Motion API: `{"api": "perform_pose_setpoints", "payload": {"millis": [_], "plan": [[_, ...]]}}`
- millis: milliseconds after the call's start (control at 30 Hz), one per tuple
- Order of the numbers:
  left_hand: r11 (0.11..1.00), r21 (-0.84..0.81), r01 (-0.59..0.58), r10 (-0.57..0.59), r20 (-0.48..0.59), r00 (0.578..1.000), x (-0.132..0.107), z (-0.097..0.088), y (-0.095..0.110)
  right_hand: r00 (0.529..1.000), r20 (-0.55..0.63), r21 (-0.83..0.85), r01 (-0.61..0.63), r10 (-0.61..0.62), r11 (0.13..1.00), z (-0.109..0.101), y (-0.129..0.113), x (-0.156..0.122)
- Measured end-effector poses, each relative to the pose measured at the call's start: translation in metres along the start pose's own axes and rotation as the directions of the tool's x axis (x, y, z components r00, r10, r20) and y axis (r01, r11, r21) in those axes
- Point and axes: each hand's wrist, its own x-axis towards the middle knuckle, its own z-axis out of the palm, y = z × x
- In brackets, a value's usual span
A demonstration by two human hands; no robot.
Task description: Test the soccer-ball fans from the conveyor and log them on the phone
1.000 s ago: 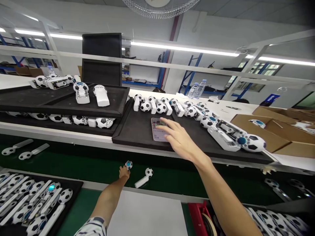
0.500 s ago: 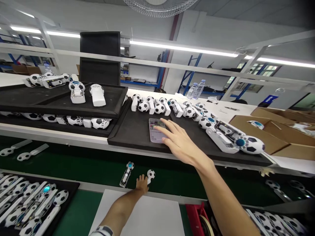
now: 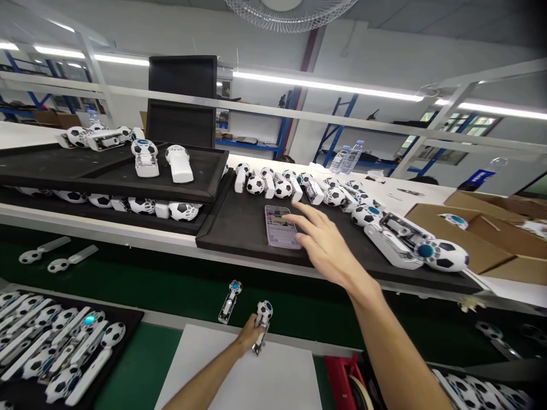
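My right hand (image 3: 325,244) hovers with spread fingers over a smartphone (image 3: 280,226) lying screen-up on a black foam tray (image 3: 239,228) on the upper shelf. Down below, my left hand (image 3: 250,337) is closed around the handle of a small soccer-ball-headed fan (image 3: 262,322), held at the far edge of a white sheet (image 3: 252,378). A second such fan (image 3: 229,301) lies just left of it on the green conveyor belt (image 3: 149,285).
Rows of soccer-ball fans (image 3: 299,185) line the back of the phone tray. Stacked black trays (image 3: 128,171) at left hold more. Another tray of fans (image 3: 51,353) sits lower left. Cardboard boxes (image 3: 491,228) stand at right, a red bin (image 3: 346,378) near my right forearm.
My left hand let go of one fan on the belt, moved right, and closed on the other fan, drawing it toward the white sheet. My right hand stayed over the phone.
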Motion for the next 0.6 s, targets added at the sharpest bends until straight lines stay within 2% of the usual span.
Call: {"api": "perform_pose_setpoints", "payload": {"millis": [67,133,267,467,600], "plan": [[0.989,-0.146,0.026,-0.024,0.019,1.000,-0.033,0.005,-0.011,0.998,-0.042,-0.028,-0.055,0.054,0.998,0.000,0.005,-0.004],[0.963,-0.266,0.040,-0.036,0.019,0.999,-0.064,0.010,-0.022,0.995,-0.034,-0.058,-0.098,0.096,0.993,0.002,0.009,-0.007],[0.897,-0.434,0.085,-0.083,0.023,0.996,-0.113,0.014,-0.036,0.994,-0.010,-0.095,-0.109,0.109,0.990,0.009,0.014,-0.008],[0.817,-0.564,0.124,-0.069,0.117,0.991,-0.153,0.017,-0.038,0.992,-0.017,-0.094,-0.126,0.125,0.988,0.010,0.015,-0.007],[0.742,-0.664,0.092,-0.039,0.095,0.995,-0.167,0.016,-0.024,0.993,-0.012,-0.093,-0.120,0.120,0.988,0.010,0.015,-0.007]]}}
